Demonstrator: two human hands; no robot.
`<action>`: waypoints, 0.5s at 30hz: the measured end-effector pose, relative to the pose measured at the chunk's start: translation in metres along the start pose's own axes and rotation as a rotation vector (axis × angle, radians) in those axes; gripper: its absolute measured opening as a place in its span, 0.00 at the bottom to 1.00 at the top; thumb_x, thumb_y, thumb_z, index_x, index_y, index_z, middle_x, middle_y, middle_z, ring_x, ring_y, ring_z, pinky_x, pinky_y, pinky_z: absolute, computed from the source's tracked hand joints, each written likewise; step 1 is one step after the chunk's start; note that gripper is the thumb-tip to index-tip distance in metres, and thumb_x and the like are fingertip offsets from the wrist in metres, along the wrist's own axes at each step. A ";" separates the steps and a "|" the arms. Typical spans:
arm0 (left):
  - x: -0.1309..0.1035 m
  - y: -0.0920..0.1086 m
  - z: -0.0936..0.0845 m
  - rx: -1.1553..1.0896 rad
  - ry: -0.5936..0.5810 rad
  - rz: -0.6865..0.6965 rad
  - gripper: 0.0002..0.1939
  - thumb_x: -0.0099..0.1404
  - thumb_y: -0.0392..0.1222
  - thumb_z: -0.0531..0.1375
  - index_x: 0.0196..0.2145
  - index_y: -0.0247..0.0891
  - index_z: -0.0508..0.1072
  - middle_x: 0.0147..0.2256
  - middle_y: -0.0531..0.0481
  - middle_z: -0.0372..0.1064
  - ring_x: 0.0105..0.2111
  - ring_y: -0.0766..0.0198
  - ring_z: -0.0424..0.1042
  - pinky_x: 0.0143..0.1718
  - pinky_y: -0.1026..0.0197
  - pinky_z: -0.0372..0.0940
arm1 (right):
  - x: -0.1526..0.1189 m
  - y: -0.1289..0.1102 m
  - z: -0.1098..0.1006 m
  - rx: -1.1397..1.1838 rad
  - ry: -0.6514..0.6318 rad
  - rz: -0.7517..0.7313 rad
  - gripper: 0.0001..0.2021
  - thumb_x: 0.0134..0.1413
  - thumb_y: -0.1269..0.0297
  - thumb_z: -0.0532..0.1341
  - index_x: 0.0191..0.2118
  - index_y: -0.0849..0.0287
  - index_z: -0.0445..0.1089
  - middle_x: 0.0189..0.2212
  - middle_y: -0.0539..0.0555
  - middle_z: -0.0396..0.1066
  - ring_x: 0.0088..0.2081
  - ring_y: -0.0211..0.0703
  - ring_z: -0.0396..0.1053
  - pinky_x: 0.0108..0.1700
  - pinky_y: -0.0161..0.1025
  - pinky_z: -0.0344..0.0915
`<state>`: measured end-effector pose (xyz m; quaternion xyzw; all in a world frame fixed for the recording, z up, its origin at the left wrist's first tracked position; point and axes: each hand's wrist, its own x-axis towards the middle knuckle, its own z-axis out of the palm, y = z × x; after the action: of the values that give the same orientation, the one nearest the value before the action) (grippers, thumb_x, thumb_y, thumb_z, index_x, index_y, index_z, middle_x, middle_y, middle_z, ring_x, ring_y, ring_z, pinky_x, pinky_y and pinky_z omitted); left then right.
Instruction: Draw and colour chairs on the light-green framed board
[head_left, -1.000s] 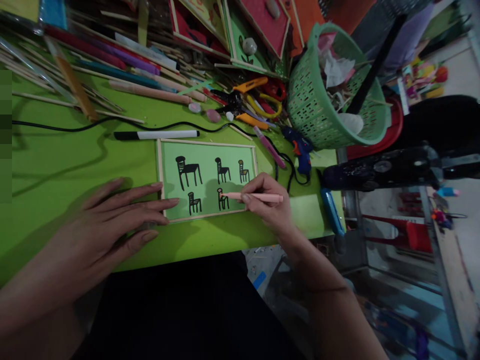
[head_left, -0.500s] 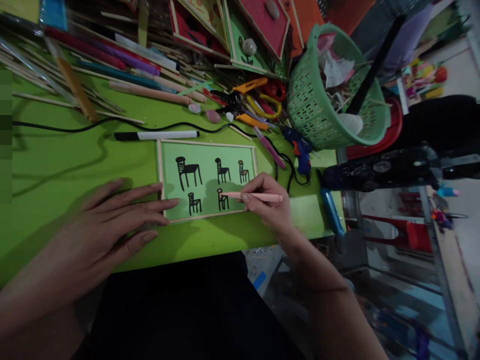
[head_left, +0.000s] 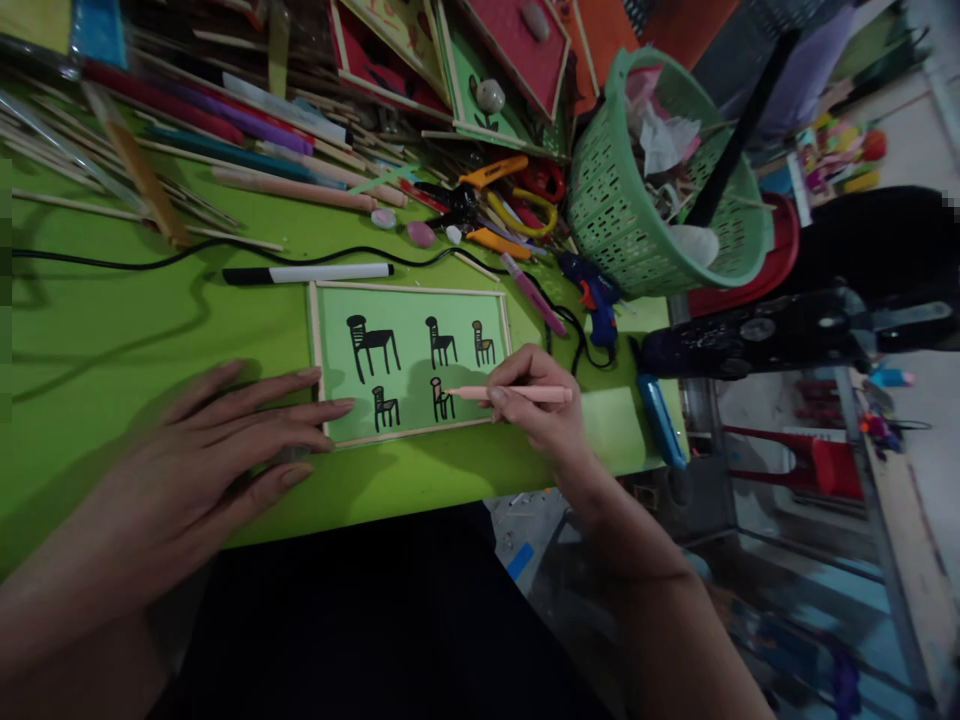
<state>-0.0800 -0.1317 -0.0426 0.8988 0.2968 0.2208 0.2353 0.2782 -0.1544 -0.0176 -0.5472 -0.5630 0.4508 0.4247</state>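
Observation:
A green card [head_left: 360,415] edged with thin wooden sticks lies on the table, with several black chairs drawn on it. My right hand [head_left: 536,400] pinches a pale pink marker [head_left: 517,394] whose tip is at the lower middle chair drawing [head_left: 442,400]; the back of that chair looks pinkish. Flat over the card's left edge rests my left hand [head_left: 247,425], fingers spread, fingertips on the frame and card. A black-and-white marker [head_left: 315,274] lies just above the card.
A black cord [head_left: 300,253] runs behind the marker. Pliers [head_left: 465,200], a pink pen [head_left: 534,295] and a blue glue gun [head_left: 594,300] lie beyond the card. At the right stands a green basket [head_left: 600,200] of scraps. Sticks and pens [head_left: 247,160] crowd the back left.
The pink marker's tip has shifted slightly right and down, from the chair's back toward its seat. Pinkish colour now shows on the chair back. My left hand stays in place.

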 end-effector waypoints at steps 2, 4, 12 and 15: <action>-0.001 0.000 -0.001 -0.003 0.005 -0.003 0.13 0.80 0.44 0.54 0.54 0.53 0.76 0.64 0.64 0.77 0.74 0.70 0.60 0.78 0.61 0.39 | -0.001 0.000 -0.001 -0.005 -0.009 0.005 0.11 0.62 0.56 0.74 0.35 0.54 0.75 0.28 0.47 0.73 0.27 0.38 0.68 0.31 0.38 0.63; -0.001 -0.001 -0.001 0.000 -0.004 0.002 0.13 0.80 0.44 0.55 0.54 0.53 0.77 0.64 0.64 0.77 0.74 0.68 0.61 0.78 0.60 0.39 | -0.001 0.001 -0.001 -0.022 -0.014 0.000 0.11 0.61 0.56 0.74 0.35 0.54 0.75 0.28 0.47 0.74 0.28 0.37 0.68 0.31 0.38 0.63; -0.001 -0.004 -0.001 0.017 -0.029 0.020 0.14 0.79 0.43 0.54 0.54 0.53 0.76 0.65 0.64 0.76 0.74 0.66 0.61 0.78 0.59 0.39 | 0.000 -0.003 0.001 -0.060 -0.030 -0.011 0.08 0.61 0.61 0.72 0.34 0.54 0.75 0.28 0.47 0.73 0.28 0.37 0.66 0.31 0.38 0.61; -0.001 -0.003 -0.001 0.022 -0.032 0.010 0.13 0.79 0.44 0.54 0.55 0.54 0.76 0.65 0.66 0.75 0.75 0.68 0.60 0.78 0.59 0.39 | 0.000 -0.004 0.001 -0.072 -0.036 0.001 0.08 0.59 0.61 0.72 0.33 0.54 0.74 0.27 0.46 0.73 0.27 0.37 0.65 0.31 0.38 0.61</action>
<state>-0.0826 -0.1301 -0.0443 0.9063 0.2907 0.2042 0.2290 0.2764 -0.1542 -0.0143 -0.5541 -0.5862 0.4404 0.3943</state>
